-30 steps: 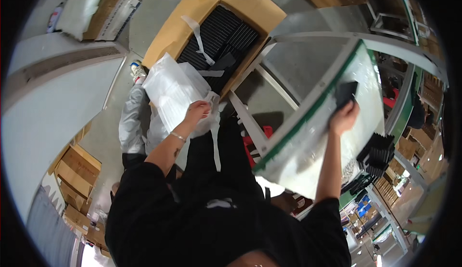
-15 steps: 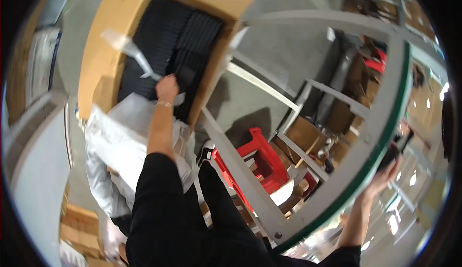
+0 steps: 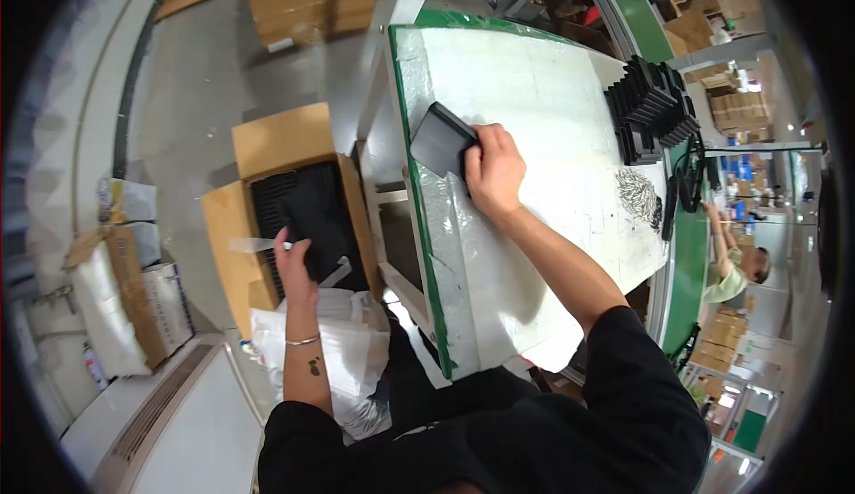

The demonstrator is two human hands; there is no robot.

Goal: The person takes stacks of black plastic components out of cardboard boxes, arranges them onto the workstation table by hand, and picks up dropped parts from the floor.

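On the person's right spreads a white-topped desk (image 3: pixel 552 84); left of it, an open cardboard box (image 3: pixel 287 140) holds black pieces (image 3: pixel 322 200). Near the desk's left edge, the right hand (image 3: pixel 495 171) has its fingers gripping a black panel (image 3: pixel 443 142). The left hand (image 3: pixel 297 269) hangs over the box beside a white strip (image 3: pixel 251 244); whether its fingers pinch that, I can't tell.

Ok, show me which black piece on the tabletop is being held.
The flat black piece at the left edge of the tabletop, gripped by the right hand; the stacked black pieces stand untouched farther right.
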